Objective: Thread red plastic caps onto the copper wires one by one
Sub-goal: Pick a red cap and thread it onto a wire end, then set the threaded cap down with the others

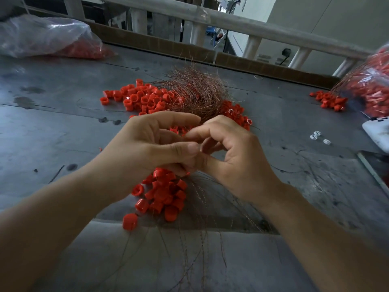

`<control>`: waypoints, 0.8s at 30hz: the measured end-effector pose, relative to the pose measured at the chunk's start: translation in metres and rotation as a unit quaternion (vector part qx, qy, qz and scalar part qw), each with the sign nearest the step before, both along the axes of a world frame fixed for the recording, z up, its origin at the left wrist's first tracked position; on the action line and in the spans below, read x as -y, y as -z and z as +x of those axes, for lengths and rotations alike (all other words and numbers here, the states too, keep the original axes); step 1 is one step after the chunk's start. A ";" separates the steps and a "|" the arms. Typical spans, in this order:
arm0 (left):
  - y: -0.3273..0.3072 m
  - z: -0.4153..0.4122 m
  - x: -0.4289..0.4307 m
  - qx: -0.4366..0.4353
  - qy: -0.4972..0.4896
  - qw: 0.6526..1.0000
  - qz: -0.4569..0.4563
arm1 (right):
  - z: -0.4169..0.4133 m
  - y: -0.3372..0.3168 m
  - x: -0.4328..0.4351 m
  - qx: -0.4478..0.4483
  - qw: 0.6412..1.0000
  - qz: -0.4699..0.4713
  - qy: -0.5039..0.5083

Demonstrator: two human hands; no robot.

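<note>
left hand (151,148): gripping the copper wires (197,184) so the threaded caps (164,192) hang bunched below
right hand (231,161): curled tight, pinching one wire tip, I think

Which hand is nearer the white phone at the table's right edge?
Right. The right hand is left of the phone; the left hand lies farther left, beyond it.

- Left hand (151,144) grips a bunch of wires (201,199), which fan out toward the near table edge.
- Strung caps (166,192) cluster just below it.
- Right hand (237,159), fingers curled, meets the left thumb; what it pinches is too small to tell.
- Loose caps (143,98) and a wire tangle (195,87) lie beyond on the table (52,133).
- Bags (42,36) of caps sit at the far corners.
</note>
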State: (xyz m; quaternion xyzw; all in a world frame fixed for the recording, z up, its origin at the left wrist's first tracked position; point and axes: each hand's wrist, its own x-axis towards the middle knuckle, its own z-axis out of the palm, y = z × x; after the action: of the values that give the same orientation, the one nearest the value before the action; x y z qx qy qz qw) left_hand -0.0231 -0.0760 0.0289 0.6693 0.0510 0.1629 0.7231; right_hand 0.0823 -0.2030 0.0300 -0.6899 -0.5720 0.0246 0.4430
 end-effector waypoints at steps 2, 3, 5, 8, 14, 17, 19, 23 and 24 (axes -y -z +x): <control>-0.002 0.000 -0.003 0.004 -0.008 1.000 -0.024 | 0.002 -0.002 0.000 -0.044 0.999 -0.020 0.008; -0.003 -0.001 -0.005 0.010 -0.012 0.999 -0.041 | 0.003 -0.002 0.001 -0.060 0.998 -0.023 0.010; -0.004 -0.001 -0.008 0.020 -0.019 0.997 -0.072 | 0.005 -0.003 0.002 -0.063 0.998 -0.017 0.017; -0.003 -0.001 -0.010 0.030 -0.023 0.995 -0.091 | 0.006 -0.003 0.003 -0.026 0.999 -0.018 0.030; -0.005 -0.002 -0.011 0.038 -0.022 0.995 -0.093 | 0.007 -0.004 0.004 0.000 0.999 -0.009 0.045; -0.004 -0.002 -0.011 0.039 -0.040 0.995 -0.083 | 0.007 -0.005 0.004 0.018 0.998 -0.004 0.055; -0.004 -0.002 -0.011 0.036 -0.048 0.996 -0.066 | 0.008 -0.005 0.005 0.025 0.998 -0.008 0.058; -0.003 0.000 -0.011 0.029 -0.077 0.996 -0.027 | 0.010 -0.006 0.006 0.048 0.997 -0.013 0.063; -0.003 0.001 -0.011 0.030 -0.084 0.996 -0.025 | 0.011 -0.007 0.006 0.049 0.997 -0.012 0.064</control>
State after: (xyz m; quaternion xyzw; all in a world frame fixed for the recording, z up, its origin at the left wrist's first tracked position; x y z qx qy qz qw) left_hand -0.0226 -0.0647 0.0318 0.6388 0.0892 0.2421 0.7249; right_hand 0.0929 -0.2091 0.0375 -0.7309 -0.5474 -0.0306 0.4065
